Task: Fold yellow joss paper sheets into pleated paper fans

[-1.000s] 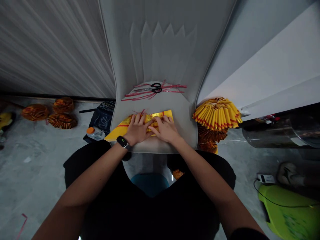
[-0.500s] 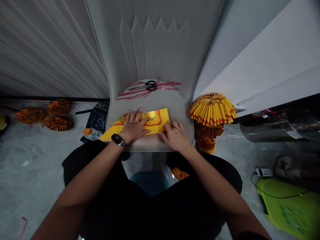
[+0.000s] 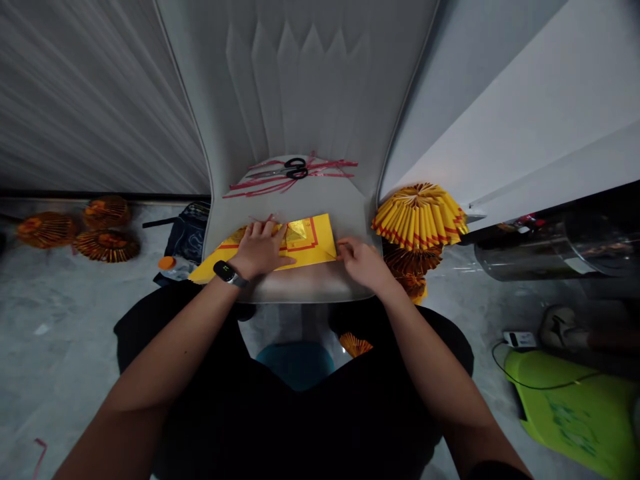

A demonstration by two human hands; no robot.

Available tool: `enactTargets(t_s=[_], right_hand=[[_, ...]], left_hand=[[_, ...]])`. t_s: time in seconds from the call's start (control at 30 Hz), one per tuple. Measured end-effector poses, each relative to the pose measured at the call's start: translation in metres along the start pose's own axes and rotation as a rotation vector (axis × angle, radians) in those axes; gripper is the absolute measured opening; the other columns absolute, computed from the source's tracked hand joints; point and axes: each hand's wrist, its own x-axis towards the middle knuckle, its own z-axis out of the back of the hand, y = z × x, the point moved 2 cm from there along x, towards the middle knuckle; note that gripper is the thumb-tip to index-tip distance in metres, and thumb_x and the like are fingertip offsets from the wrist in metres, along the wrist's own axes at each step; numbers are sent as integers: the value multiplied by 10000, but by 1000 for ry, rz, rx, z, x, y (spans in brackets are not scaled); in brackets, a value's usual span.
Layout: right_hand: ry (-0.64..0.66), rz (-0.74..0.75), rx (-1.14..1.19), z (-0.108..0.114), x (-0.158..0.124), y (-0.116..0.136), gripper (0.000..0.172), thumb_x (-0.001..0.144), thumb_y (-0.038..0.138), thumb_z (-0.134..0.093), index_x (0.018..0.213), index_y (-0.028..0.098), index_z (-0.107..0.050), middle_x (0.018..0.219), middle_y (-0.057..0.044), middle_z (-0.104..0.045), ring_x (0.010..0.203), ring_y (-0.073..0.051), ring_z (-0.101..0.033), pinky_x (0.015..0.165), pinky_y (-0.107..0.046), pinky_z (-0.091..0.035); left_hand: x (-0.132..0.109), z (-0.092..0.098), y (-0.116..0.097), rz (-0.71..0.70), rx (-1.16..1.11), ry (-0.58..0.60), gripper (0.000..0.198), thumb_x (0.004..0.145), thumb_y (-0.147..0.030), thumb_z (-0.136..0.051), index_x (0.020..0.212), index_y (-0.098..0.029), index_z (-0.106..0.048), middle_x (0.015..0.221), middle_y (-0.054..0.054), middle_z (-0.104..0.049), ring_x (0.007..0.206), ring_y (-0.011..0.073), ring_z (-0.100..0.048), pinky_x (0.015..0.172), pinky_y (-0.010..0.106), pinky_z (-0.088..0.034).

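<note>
A yellow paper sheet (image 3: 314,241) with red lines and a gold square lies on the seat of a grey chair (image 3: 345,213). My left hand (image 3: 260,248), a black watch on its wrist, lies flat on the sheet's left half with the fingers stretched out. My right hand (image 3: 364,262) sits at the sheet's right corner, fingers curled and pinching the paper's edge.
Black scissors (image 3: 293,168) lie on several red strips (image 3: 260,187) at the back of the seat. A yellow folded paper fan (image 3: 419,217) stands on a stack right of the chair. Orange fans (image 3: 75,230) lie on the floor left, with a dark bag (image 3: 187,233) and a green object (image 3: 575,407).
My right hand has slid from the middle of the sheet to its right corner. My left hand stays pressed on the paper. The view has shifted slightly.
</note>
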Motion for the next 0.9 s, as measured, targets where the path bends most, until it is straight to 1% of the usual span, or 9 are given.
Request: enactTargets(t_s=[0.1, 0.23, 0.37, 0.47, 0.57, 0.67, 0.73, 0.8, 0.9], right_hand=[[-19, -7, 96, -4, 9, -2, 315, 1050, 385, -519, 1222, 213, -719, 1004, -84, -810, 910, -259, -752, 796, -339, -511], [34, -39, 120, -18, 14, 5, 339, 980, 532, -635, 1045, 213, -726, 955, -69, -793, 805, -234, -718, 675, -312, -473], [38, -40, 103, -26, 10, 18, 239, 971, 462, -641, 926, 234, -697, 858, -31, -762, 786, -223, -698, 659, -304, -456], [-4, -19, 116, -31, 3, 30, 309, 965, 541, -632, 1045, 246, -674, 914, -40, -760, 855, -251, -713, 692, -324, -492], [-82, -35, 33, -36, 2, 36, 519, 962, 621, -619, 1292, 219, -606, 1222, -134, -727, 1060, -315, -711, 829, -394, -537], [-72, -64, -84, -39, 11, 38, 570, 959, 610, -638, 1311, 162, -607, 1358, -198, -659, 1222, -372, -655, 955, -448, -523], [4, -92, -113, -37, 19, 39, 553, 937, 605, -668, 1249, 149, -640, 1327, -206, -678, 1219, -382, -656, 952, -449, -526], [75, -95, -128, -31, 24, 41, 492, 936, 563, -680, 1210, 156, -663, 1300, -203, -703, 1188, -373, -673, 922, -434, -532], [104, -51, -178, -17, 21, 50, 274, 972, 386, -622, 1151, 192, -695, 1215, -173, -751, 1119, -351, -705, 878, -417, -524]], left_hand=[[1, 0, -1, 1, 12, 4, 945, 916, -673, -659, 1657, -158, -377, 1656, 207, -405, 1443, 460, -420, 1230, 571, -289], [1, -2, 2, -14, -4, -10, 969, 907, -684, -661, 1661, -153, -363, 1672, 211, -383, 1446, 464, -420, 1224, 585, -304], [3, -1, 12, -51, -100, -45, 901, 907, -630, -691, 1625, -153, -427, 1648, 207, -413, 1456, 446, -431, 1227, 557, -335], [5, 5, 24, -121, -258, -169, 752, 922, -547, -698, 1551, -170, -528, 1576, 178, -493, 1428, 369, -494, 1227, 479, -375], [5, 13, 33, -155, -418, -339, 574, 952, -430, -656, 1451, -149, -616, 1474, 174, -569, 1389, 300, -543, 1222, 419, -401], [1, 19, 33, -223, -508, -444, 429, 987, -351, -580, 1352, -152, -682, 1379, 154, -631, 1339, 265, -581, 1209, 418, -426], [-2, 20, 28, -298, -530, -427, 382, 1002, -331, -549, 1315, -175, -703, 1334, 124, -675, 1291, 247, -620, 1189, 420, -452], [-3, 17, 21, -361, -524, -358, 354, 1011, -313, -526, 1286, -200, -718, 1313, 95, -715, 1259, 232, -651, 1172, 413, -469], [-2, 10, 15, -403, -536, -272, 331, 1020, -326, -509, 1219, -220, -752, 1297, 72, -753, 1242, 237, -676, 1163, 423, -472]])
